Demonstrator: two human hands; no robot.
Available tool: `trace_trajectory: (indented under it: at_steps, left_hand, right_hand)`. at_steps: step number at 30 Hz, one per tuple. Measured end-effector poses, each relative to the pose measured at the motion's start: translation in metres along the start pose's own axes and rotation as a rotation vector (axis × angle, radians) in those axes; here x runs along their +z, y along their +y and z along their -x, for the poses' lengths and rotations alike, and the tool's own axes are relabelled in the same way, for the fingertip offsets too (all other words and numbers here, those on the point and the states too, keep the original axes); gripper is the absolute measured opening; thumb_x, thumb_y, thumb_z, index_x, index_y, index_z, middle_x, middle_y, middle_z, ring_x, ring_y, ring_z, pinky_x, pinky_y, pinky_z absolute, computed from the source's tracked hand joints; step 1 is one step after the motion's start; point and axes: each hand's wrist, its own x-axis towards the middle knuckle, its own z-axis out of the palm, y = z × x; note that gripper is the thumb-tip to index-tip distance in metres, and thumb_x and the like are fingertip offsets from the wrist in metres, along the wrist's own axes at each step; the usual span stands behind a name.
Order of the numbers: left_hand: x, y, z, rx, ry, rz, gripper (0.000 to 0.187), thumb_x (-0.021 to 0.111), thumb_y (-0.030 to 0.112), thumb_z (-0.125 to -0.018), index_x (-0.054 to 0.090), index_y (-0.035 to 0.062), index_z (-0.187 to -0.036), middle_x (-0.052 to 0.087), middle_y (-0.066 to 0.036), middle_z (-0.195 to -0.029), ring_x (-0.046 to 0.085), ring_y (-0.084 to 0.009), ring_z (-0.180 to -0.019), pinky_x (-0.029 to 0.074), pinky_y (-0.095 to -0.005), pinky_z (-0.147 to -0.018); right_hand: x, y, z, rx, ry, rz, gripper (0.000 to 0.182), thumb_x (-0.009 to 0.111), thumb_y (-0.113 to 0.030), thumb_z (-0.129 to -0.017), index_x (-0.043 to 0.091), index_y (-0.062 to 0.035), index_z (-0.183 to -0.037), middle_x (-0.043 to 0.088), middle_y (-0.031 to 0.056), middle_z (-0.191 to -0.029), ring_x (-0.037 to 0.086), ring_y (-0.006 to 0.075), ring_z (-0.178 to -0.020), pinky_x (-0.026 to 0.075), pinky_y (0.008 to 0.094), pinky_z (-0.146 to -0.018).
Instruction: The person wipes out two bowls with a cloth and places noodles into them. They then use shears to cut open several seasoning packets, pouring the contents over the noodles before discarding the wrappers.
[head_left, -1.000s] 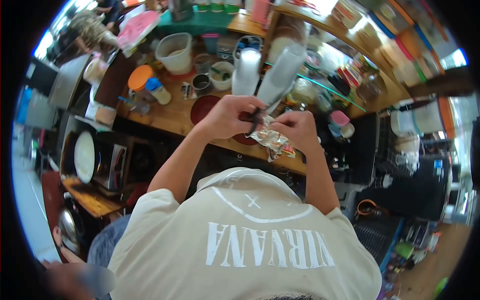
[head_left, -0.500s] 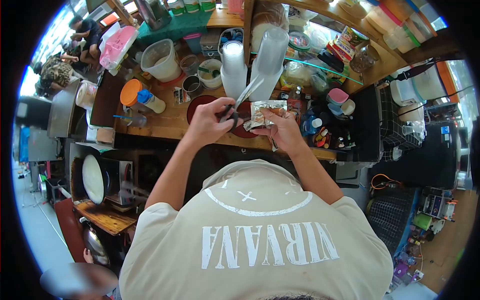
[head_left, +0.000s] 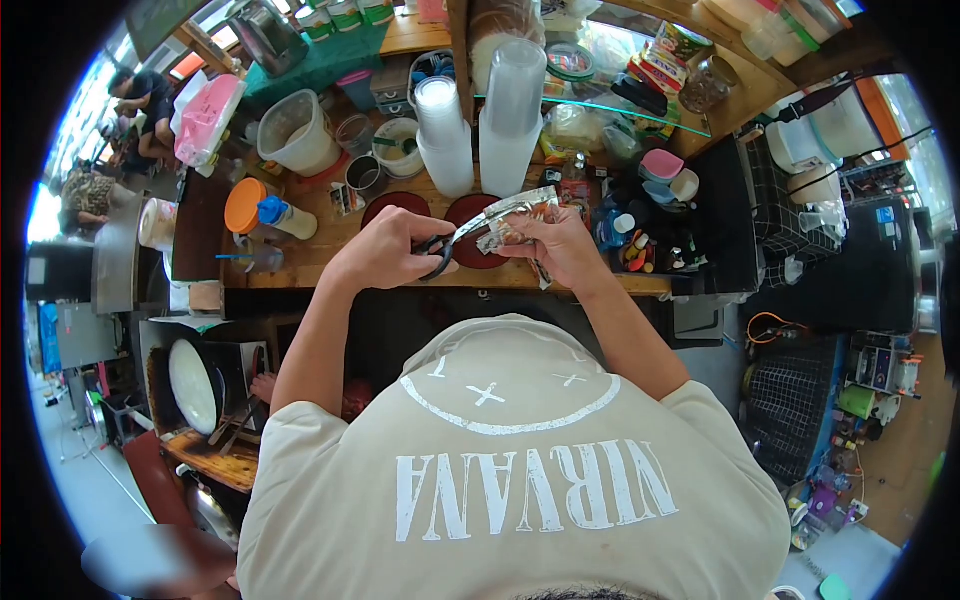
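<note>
My left hand (head_left: 385, 250) is closed on a pair of scissors (head_left: 437, 262) with black handles, fingers through the loops. Its metal blades reach right to the upper left edge of a shiny foil sachet (head_left: 540, 201). That sachet, silver with orange-brown print, is pinched between the thumb and fingers of my right hand (head_left: 562, 248). Both hands are over the front of the wooden counter (head_left: 330, 250). Below them lie two dark red round mats (head_left: 470, 212), partly covered by the hands. Tall stacks of clear plastic cups (head_left: 512, 120) stand just behind.
An orange-lidded jar (head_left: 243, 207), a blue-capped bottle (head_left: 290, 217) and a white tub (head_left: 300, 135) stand to the left. Bottles and small containers (head_left: 660, 180) crowd the right. At lower left, another person's hand (head_left: 263, 388) is near a white round pan (head_left: 192, 385).
The scissors have swung down from pointing upward, bringing their blades to the sachet's edge. My left hand has shifted slightly left and down. Another person's hand now shows near the pan.
</note>
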Motion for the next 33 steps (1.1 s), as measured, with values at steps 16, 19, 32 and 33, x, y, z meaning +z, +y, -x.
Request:
trace_trajectory:
  at_steps: [16, 19, 32, 33]
  left_hand:
    - [-0.004, -0.012, -0.004, -0.065, -0.018, 0.105, 0.034, 0.076, 0.012, -0.078, 0.073, 0.0017, -0.11, 0.064, -0.014, -0.069, 0.046, -0.0148, -0.06, 0.045, -0.0321, -0.06]
    - [-0.019, -0.019, 0.01, -0.11, 0.002, 0.126, 0.041, 0.072, 0.006, -0.078, 0.072, 0.002, -0.118, 0.063, 0.002, -0.07, 0.047, -0.0038, -0.065, 0.042, -0.0232, -0.058]
    - [-0.055, -0.118, 0.067, -0.401, 0.297, 0.419, 0.039, 0.073, 0.01, -0.081, 0.073, 0.0052, -0.12, 0.066, 0.005, -0.076, 0.05, -0.0031, -0.058, 0.043, -0.0216, -0.053]
    - [-0.056, -0.123, 0.071, -0.437, 0.32, 0.445, 0.038, 0.075, 0.012, -0.082, 0.073, 0.0061, -0.119, 0.064, 0.005, -0.073, 0.05, -0.0035, -0.057, 0.043, -0.0217, -0.052]
  right_hand:
    - [0.006, 0.001, -0.024, 0.062, -0.076, 0.032, 0.021, 0.067, -0.002, -0.092, 0.066, 0.009, -0.11, 0.071, 0.016, -0.104, 0.071, 0.0235, -0.092, 0.065, 0.0387, -0.077]
    - [0.022, 0.007, -0.045, 0.091, -0.148, 0.062, 0.022, 0.066, -0.003, -0.093, 0.066, 0.0097, -0.11, 0.071, 0.0166, -0.104, 0.071, 0.0242, -0.093, 0.065, 0.0393, -0.079]
    - [0.105, 0.076, -0.179, 0.393, -0.426, 0.164, 0.022, 0.064, -0.007, -0.095, 0.064, 0.0056, -0.114, 0.071, 0.0157, -0.11, 0.07, 0.0258, -0.1, 0.06, 0.0452, -0.088]
    - [0.112, 0.081, -0.187, 0.409, -0.445, 0.177, 0.022, 0.064, -0.007, -0.095, 0.064, 0.0056, -0.114, 0.071, 0.0157, -0.11, 0.07, 0.0258, -0.1, 0.06, 0.0452, -0.088]
